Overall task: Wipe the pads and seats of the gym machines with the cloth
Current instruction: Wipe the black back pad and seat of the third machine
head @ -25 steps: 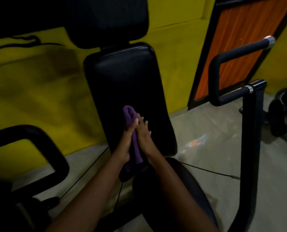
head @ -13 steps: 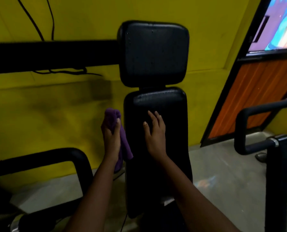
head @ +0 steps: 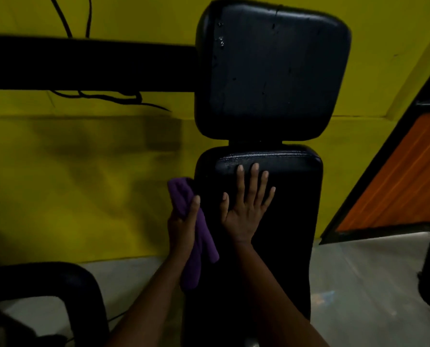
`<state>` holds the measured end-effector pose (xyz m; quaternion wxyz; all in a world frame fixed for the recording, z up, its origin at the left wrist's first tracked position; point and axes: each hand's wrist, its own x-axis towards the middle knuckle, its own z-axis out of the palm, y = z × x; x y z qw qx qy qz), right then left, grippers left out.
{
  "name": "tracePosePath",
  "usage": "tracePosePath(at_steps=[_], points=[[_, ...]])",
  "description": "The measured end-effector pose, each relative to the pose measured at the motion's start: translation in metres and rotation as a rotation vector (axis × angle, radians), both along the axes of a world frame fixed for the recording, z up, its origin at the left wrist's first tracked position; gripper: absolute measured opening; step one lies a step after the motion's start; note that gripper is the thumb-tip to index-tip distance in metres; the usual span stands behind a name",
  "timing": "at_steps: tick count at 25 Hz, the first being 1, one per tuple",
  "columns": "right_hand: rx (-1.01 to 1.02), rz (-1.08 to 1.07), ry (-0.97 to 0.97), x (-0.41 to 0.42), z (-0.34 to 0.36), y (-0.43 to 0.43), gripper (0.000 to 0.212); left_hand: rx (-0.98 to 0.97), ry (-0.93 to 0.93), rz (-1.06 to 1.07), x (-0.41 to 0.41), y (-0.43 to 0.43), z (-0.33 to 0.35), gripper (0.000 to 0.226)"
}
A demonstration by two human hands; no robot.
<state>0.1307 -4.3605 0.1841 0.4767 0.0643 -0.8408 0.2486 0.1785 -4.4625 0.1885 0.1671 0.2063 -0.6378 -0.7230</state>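
- Yellow wall (head: 83, 184) fills the background behind the back pad (head: 291, 209), dim and patchily shadowed.
- Purple cloth (head: 199, 229) hangs as a narrow roll along the left edge of the back pad; whether it actually presses the vinyl I cannot tell.
- Left hand (head: 181, 226) grips the cloth, fingers wrapped round the roll and the thumb laid over its front.
- Right hand (head: 244, 216) lies flat on the upper face of the back pad, fingers (head: 254, 181) straight and spread, holding nothing, tips near the top seam.
- Likely trouble: bunched this tightly, the cloth would probably touch only a thin strip per pass and leave much of the face unwiped, and the bare palm may smear the pad.
- Head pad (head: 271, 71), just above the back pad, shows pale specks and cracks. A dragged cloth could snag there, and the dim light may hide missed spots.
- Black bar (head: 83, 63) runs off above-left of the back pad, with cables (head: 96, 96) sagging beneath it.
- Grey floor (head: 371, 284) spreads below-right of the back pad, an orange panel (head: 396, 191) stands to its right, and a curved black handle (head: 83, 284) sits lower left.
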Motion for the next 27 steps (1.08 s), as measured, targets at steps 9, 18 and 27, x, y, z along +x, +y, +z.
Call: tracePosePath(at_steps=[9,18,27], points=[[0.002,0.015,-0.018,0.003,0.003,0.002,0.055,0.043,-0.057,0.070,0.019,0.005,-0.032,0.065],[0.136,0.052,-0.175,0.071,-0.163,0.007,0.058,0.005,0.074,0.038,0.020,0.004,-0.064,0.040],[0.125,0.056,-0.023,0.057,-0.185,0.008,0.055,0.200,-0.272,0.001,0.065,-0.010,-0.214,0.034]])
